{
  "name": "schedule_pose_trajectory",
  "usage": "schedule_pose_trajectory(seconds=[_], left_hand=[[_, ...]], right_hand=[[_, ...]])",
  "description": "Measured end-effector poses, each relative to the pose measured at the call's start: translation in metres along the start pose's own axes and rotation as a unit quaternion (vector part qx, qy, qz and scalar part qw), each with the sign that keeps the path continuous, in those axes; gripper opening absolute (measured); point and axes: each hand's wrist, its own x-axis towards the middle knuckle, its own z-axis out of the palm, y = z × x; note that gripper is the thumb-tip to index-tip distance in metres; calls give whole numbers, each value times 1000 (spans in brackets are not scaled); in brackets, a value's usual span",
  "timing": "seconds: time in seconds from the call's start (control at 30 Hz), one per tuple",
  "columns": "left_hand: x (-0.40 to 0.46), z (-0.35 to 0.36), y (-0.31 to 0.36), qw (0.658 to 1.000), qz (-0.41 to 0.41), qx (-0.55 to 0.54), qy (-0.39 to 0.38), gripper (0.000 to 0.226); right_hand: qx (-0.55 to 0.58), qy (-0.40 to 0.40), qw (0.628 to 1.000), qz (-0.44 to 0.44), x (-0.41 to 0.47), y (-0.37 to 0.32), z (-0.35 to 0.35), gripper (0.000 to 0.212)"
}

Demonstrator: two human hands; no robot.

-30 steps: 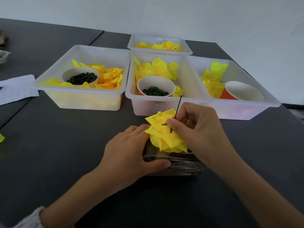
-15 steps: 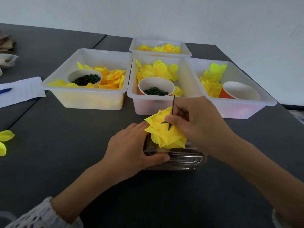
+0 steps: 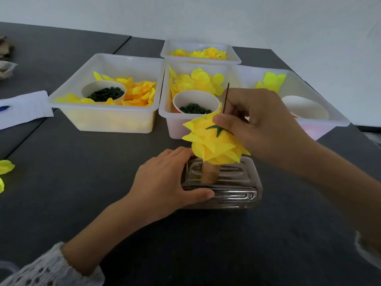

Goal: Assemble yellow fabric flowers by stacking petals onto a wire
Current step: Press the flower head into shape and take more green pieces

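**Flower held on wire above clear box, centre frame**

Right hand (image 3: pixel 261 129) came in from the right edge, fingers curled, thumb and forefinger pinching the thin dark wire (image 3: pixel 226 98). The wire stood near upright, its tip poking above the knuckles. The yellow flower (image 3: pixel 212 145) sat directly left of and below those fingertips, thumb tip touching its top where the green star-shaped sepal (image 3: pixel 216 129) lay. Petals hung downward in stacked layers. A tan cone-like piece (image 3: pixel 209 172) showed under the flower; couldn't tell whether it touched the flower.

Left hand (image 3: pixel 165 178) was at centre-left, lower than the flower. Its fingers were curved round the left end of the clear plastic box (image 3: pixel 231 182), thumb along the front edge, gripping it. Its fingertips lay just beside the flower's lower petals, contact unclear.

Upper half of frame, on the dark table (image 3: pixel 82 182):
- left tub (image 3: pixel 103 118), orange-yellow petals plus a cup of dark green rings (image 3: pixel 104 92)
- middle tub (image 3: pixel 167 118), yellow round petals (image 3: pixel 198 81) plus a second cup of rings (image 3: pixel 195 106)
- right tub (image 3: pixel 334 118), lime-yellow petals, partly behind the right hand
- far tub (image 3: pixel 200 43), finished-looking yellow flowers

White paper (image 3: pixel 22 108) was at the left edge; loose yellow petals (image 3: pixel 5 168) lay at lower left.
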Motion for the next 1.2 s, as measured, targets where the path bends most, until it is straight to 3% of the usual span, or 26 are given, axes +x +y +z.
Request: schedule_pose_trajectory(seconds=[0.1, 0.23, 0.4, 0.6, 0.73, 0.83, 0.93, 1.2], left_hand=[[-1, 1, -1, 1000, -3, 4, 2, 80], [-2, -3, 3, 1000, -2, 3, -1, 64], [-2, -2, 4, 1000, -4, 6, -9, 91], [0, -1, 3, 1000, -4, 25, -17, 92], [1, 1, 2, 999, 12, -43, 14, 64], [9, 7, 9, 987, -47, -141, 67, 47], [13, 16, 12, 981, -69, -124, 134, 25], [19, 19, 1, 988, 17, -86, 130, 20]], right_hand=[[3, -4, 1000, 4, -6, 2, 3, 25], [28, -45, 998, 43, -14, 6, 13, 28], [36, -71, 996, 39, -10, 4, 18, 28], [74, -59, 994, 56, -13, 5, 23, 27], [80, -33, 994, 59, -18, 3, 27, 29], [75, -23, 995, 60, -20, 1, 27, 28], [70, -16, 996, 62, -23, -1, 27, 29], [52, 13, 997, 59, -30, -3, 31, 27]])
